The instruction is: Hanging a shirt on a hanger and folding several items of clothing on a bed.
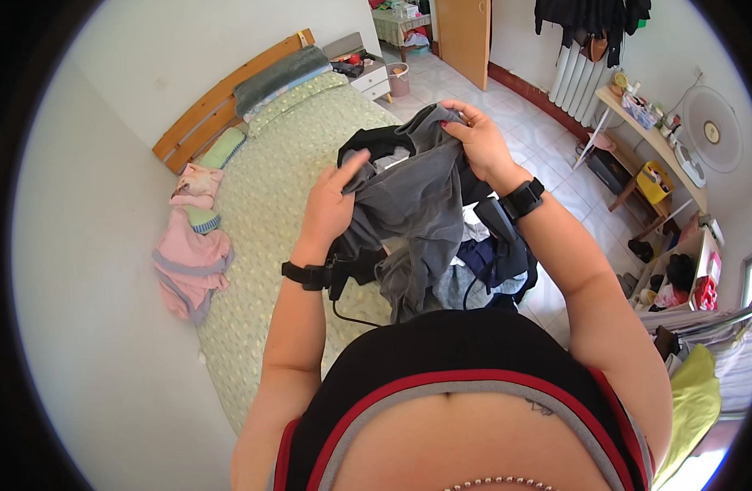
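Note:
A pair of dark grey trousers (412,196) hangs between my hands, held up by its waistband. My left hand (330,205) grips one side of the waistband, its index finger stretched out over the cloth. On the far side, my right hand (480,144) pinches the other end between thumb and fingers. Below the trousers lies a heap of clothes (468,288) in black, navy, white and heathered blue, partly hidden by the cloth and my right wrist. Both wrists carry black straps with small devices.
Under the clothes is a bed with a green patterned sheet (277,202). A pink and grey garment (192,264) and a cat-print pillow (198,184) lie along its left edge. A nightstand (369,80) and bin (398,80) stand beyond; a narrow table (652,135) is at right.

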Action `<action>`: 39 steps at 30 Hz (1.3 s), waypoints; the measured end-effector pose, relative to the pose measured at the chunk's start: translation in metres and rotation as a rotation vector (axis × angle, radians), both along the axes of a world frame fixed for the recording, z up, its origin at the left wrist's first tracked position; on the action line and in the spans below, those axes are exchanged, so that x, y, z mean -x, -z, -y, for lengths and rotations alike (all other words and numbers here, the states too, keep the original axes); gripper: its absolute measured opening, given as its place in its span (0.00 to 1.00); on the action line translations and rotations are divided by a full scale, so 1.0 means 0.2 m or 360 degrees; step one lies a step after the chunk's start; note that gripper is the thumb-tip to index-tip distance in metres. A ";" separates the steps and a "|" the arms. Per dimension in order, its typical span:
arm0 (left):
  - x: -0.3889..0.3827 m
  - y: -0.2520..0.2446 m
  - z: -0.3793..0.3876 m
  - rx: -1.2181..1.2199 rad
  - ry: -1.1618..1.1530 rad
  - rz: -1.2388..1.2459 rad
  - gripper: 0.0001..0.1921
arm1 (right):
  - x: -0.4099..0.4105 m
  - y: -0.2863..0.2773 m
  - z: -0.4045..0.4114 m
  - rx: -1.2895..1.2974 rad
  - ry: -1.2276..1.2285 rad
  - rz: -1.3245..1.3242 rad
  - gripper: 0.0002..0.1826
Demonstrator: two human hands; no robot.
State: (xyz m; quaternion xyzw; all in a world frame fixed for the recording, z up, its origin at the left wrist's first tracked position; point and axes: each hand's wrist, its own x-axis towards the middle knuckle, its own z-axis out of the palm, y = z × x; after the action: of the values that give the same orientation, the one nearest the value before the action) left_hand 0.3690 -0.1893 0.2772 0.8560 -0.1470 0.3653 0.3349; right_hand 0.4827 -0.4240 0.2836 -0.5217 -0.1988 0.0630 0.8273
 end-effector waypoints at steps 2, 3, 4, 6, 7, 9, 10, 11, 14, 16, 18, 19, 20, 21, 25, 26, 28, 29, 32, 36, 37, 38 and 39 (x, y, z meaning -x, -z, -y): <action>0.05 -0.03 -0.02 -0.0277 0.0016 -0.0672 0.19 | -0.03 0.02 0.05 0.0035 0.0084 0.0004 0.16; 0.05 0.00 -0.04 -0.0373 0.0059 -0.0544 0.13 | -0.05 0.02 0.06 0.0066 0.0158 0.0018 0.16; 0.05 0.01 -0.06 -0.0461 0.0064 -0.0649 0.11 | -0.06 0.02 0.06 0.0071 0.0220 0.0005 0.16; 0.05 0.04 -0.06 -0.0535 0.0124 -0.0729 0.08 | -0.06 0.04 0.10 -0.0006 0.0259 -0.0043 0.15; 0.05 0.04 -0.05 -0.0541 0.0131 -0.0727 0.08 | -0.07 0.04 0.11 -0.0065 0.0273 -0.0079 0.15; 0.05 0.05 -0.01 -0.0603 0.0141 -0.0767 0.11 | -0.07 0.05 0.14 -0.0083 0.0304 -0.0097 0.15; 0.05 0.07 0.02 -0.0571 0.0053 -0.0736 0.13 | -0.07 0.05 0.15 -0.0097 0.0326 -0.0115 0.16; 0.04 0.09 0.02 -0.0578 0.0065 -0.0732 0.13 | -0.07 0.05 0.16 -0.0102 0.0339 -0.0113 0.16; 0.00 0.16 0.00 -0.0503 0.0013 -0.0167 0.09 | -0.04 0.05 0.18 -0.0059 0.0403 -0.0140 0.20; -0.01 0.13 -0.02 -0.0364 0.0085 -0.0204 0.09 | -0.03 0.05 0.22 0.0425 0.0787 0.0350 0.21; 0.02 0.07 -0.02 -0.0049 0.0103 -0.0476 0.07 | -0.04 0.02 0.28 0.0654 0.0936 0.0944 0.21; 0.03 0.04 -0.02 -0.0047 0.0104 -0.0476 0.07 | -0.05 0.00 0.32 0.0880 0.1051 0.1551 0.21; 0.04 0.01 -0.03 0.0028 0.0052 -0.0549 0.06 | -0.07 -0.01 0.37 0.0881 0.1046 0.1553 0.21; 0.06 -0.02 -0.04 0.0109 -0.0013 -0.0619 0.05 | -0.09 -0.02 0.42 0.0894 0.0610 0.1448 0.18; 0.16 -0.15 -0.14 0.0173 0.0083 -0.0505 0.07 | 0.02 -0.25 0.46 0.1035 -0.0060 0.1208 0.10; 0.20 -0.18 -0.18 0.0253 0.0053 -0.0593 0.09 | 0.07 -0.31 0.41 0.1131 0.0081 0.1498 0.07; 0.30 -0.27 -0.24 0.0155 0.0056 -0.0576 0.11 | 0.06 -0.38 0.37 0.1251 0.0113 0.1685 0.07; 0.34 -0.32 -0.25 0.0030 0.0107 -0.0568 0.13 | 0.04 -0.40 0.36 0.1374 0.0204 0.1853 0.08; 0.49 -0.40 -0.21 -0.0061 -0.0051 -0.0656 0.18 | -0.03 -0.46 0.30 0.1304 0.0435 0.1919 0.08; 0.63 -0.26 -0.27 -0.0182 -0.0589 -0.0629 0.17 | -0.08 -0.46 0.24 0.1261 0.0589 0.1811 0.08; 0.67 -0.23 -0.28 -0.0179 -0.0617 -0.0633 0.17 | -0.09 -0.46 0.24 0.1222 0.0638 0.1806 0.08; 0.71 -0.20 -0.29 -0.0061 -0.0751 -0.0778 0.17 | -0.10 -0.43 0.24 0.1202 0.0631 0.1777 0.07; 0.77 -0.16 -0.31 0.0061 -0.0897 -0.0919 0.16 | -0.11 -0.42 0.23 0.1174 0.0603 0.1785 0.07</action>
State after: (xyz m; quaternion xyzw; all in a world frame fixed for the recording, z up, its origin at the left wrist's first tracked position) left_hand 0.2149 -0.1279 0.3101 0.9238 0.2004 0.1901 0.2650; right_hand 0.5042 -0.4704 0.3667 -0.7481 -0.4672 -0.2979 0.3651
